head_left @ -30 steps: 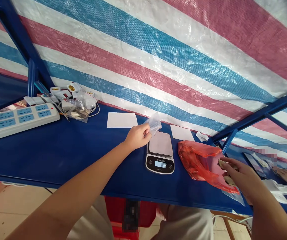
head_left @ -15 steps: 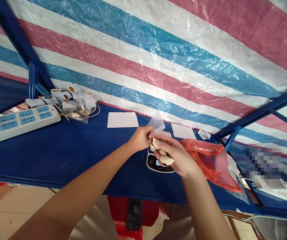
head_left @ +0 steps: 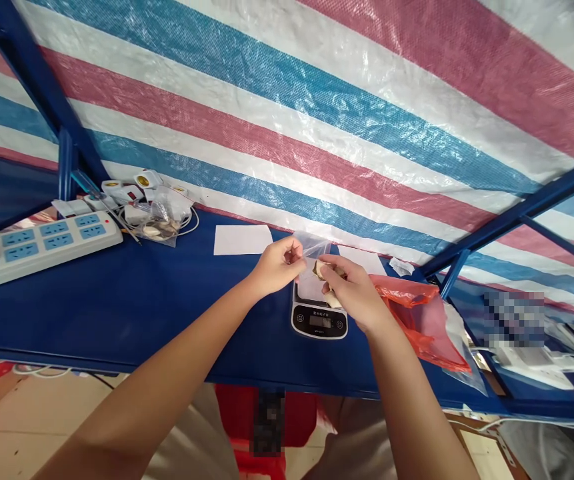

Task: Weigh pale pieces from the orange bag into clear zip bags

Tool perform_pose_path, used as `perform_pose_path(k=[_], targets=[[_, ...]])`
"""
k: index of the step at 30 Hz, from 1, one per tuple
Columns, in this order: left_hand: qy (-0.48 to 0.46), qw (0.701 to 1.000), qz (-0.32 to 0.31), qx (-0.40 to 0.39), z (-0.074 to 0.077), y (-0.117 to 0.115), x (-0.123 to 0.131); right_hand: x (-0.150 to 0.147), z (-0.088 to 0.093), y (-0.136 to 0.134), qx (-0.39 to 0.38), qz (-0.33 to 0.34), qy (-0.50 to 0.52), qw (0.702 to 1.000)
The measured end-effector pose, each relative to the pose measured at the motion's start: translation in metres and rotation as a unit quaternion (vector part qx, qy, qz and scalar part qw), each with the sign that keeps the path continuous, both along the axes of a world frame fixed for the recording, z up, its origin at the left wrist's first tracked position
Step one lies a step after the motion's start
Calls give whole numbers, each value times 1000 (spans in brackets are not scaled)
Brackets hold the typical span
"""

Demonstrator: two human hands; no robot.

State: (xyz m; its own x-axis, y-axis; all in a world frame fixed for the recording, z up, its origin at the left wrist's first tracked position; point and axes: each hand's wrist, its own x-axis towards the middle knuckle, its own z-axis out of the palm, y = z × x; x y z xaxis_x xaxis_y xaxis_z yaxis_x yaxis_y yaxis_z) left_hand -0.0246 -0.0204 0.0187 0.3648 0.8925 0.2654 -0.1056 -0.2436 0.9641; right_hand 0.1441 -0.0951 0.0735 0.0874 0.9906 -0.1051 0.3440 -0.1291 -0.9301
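My left hand (head_left: 283, 264) pinches the edge of a clear plastic bag (head_left: 311, 244), which hangs above the back of a digital kitchen scale (head_left: 319, 323). Close to the bag's mouth, my right hand (head_left: 354, 291) is closed around several pale slices with dark edges (head_left: 333, 300); their exact kind is not clear. A white sheet lies on the scale's platform, partly covered by my hands. The scale's display looks dark grey.
A red plastic bag (head_left: 411, 320) lies right of the scale. White paper sheets (head_left: 243, 240) lie along the back. At the left are a power strip (head_left: 51, 243) and a small clear bag (head_left: 159, 227) among cables. A striped tarp (head_left: 267, 127) rises behind the table.
My right hand has drawn slightly away from my left, uncovering more of the scale. The clear bag sits lower and more spread. The scale's display has gone from bright blue to dark.
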Motion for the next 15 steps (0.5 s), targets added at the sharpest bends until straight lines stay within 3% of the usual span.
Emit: perform_pose_path(k=[3, 7, 15], targets=[[45, 999, 4, 2, 18, -21, -1, -5, 15, -9, 56, 45, -124, 990], [75, 996, 25, 35, 38, -43, -9, -20, 44, -8, 121, 126, -288, 941], [18, 995, 67, -73, 67, -56, -46, -53, 83, 20, 129, 273, -365, 881]])
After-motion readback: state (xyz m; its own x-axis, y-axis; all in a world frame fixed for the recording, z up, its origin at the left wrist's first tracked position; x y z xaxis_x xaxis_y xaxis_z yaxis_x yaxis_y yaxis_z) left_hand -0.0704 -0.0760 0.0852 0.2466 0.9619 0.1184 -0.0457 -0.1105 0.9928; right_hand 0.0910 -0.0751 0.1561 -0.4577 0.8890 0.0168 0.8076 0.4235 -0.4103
